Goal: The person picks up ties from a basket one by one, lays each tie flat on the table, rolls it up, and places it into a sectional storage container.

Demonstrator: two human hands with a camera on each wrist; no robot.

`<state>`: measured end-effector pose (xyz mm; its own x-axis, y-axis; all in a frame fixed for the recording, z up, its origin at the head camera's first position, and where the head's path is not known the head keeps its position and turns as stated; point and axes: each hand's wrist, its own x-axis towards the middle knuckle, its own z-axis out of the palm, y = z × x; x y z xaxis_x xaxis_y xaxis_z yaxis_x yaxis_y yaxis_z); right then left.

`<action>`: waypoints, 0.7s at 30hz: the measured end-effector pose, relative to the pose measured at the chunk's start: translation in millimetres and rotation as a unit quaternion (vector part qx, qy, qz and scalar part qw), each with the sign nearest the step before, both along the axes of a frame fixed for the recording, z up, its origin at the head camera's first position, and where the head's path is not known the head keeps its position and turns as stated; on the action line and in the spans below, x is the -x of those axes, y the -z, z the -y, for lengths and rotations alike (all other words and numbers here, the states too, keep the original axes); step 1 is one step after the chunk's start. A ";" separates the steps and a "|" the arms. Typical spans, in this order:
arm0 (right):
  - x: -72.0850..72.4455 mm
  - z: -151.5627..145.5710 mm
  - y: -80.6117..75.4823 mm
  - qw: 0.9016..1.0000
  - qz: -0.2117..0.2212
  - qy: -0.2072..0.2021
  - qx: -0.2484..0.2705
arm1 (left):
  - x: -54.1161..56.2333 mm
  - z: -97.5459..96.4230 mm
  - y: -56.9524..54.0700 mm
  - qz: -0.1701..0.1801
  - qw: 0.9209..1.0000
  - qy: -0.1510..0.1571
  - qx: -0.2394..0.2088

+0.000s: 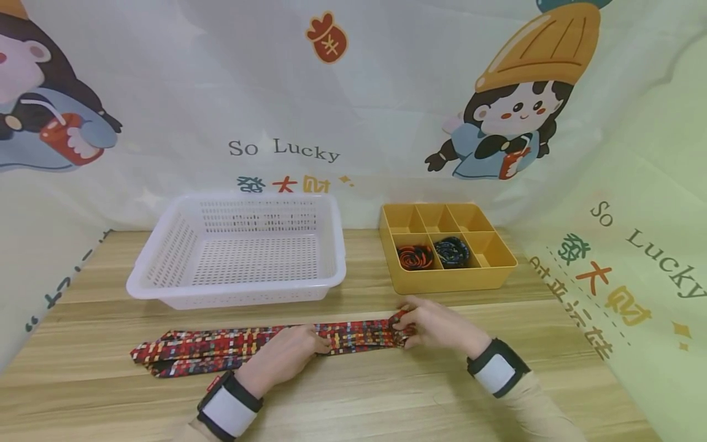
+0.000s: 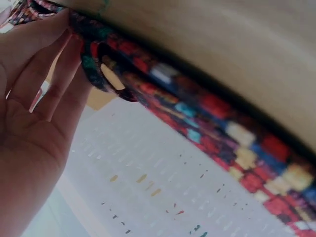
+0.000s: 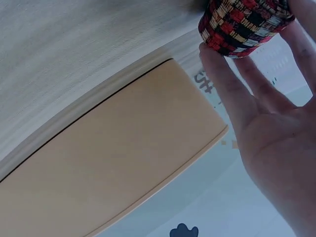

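A multicoloured checked necktie (image 1: 221, 347), mostly red, lies doubled lengthwise across the table, its pointed ends to the left. Around its right end, which is wound into a small roll (image 3: 244, 24), my right hand (image 1: 442, 326) curls thumb and fingers. Midway along the strip, my left hand (image 1: 289, 353) pinches the necktie at its near edge. From the left wrist, the layers (image 2: 197, 113) stand on edge with a loop of cloth sagging out beside the fingers.
Behind the necktie stands a white perforated basket (image 1: 237, 294). To its right is a yellow six-compartment box (image 1: 453, 281); its front left compartment holds a red-and-black rolled necktie (image 1: 415, 257), the front middle one a dark blue rolled necktie (image 1: 452, 252). A printed cloth (image 1: 386, 123) hangs behind.
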<state>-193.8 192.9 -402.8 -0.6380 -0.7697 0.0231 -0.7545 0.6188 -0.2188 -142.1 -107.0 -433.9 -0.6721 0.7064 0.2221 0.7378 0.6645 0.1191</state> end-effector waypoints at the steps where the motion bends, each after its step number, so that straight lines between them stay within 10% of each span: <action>1: 0.1 -0.1 -0.9 1.000 0.005 -0.003 -0.001 | 0.6 -1.0 -0.9 0.008 1.000 -0.002 -0.003; 11: 0.3 21.9 -7.7 0.998 -0.039 -0.022 -0.041 | 4.0 -59.3 -35.1 0.073 0.990 -0.084 -0.082; 21: -1.4 29.6 -5.9 0.993 -0.113 -0.021 -0.012 | 22.7 -114.8 -21.8 0.107 0.970 -0.118 -0.184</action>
<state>-192.4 163.4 -397.0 -0.5854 -0.7981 0.1431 -0.8084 0.5880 -0.0275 -164.7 7.8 -412.1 -0.8641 0.4262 0.2678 0.5024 0.6962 0.5128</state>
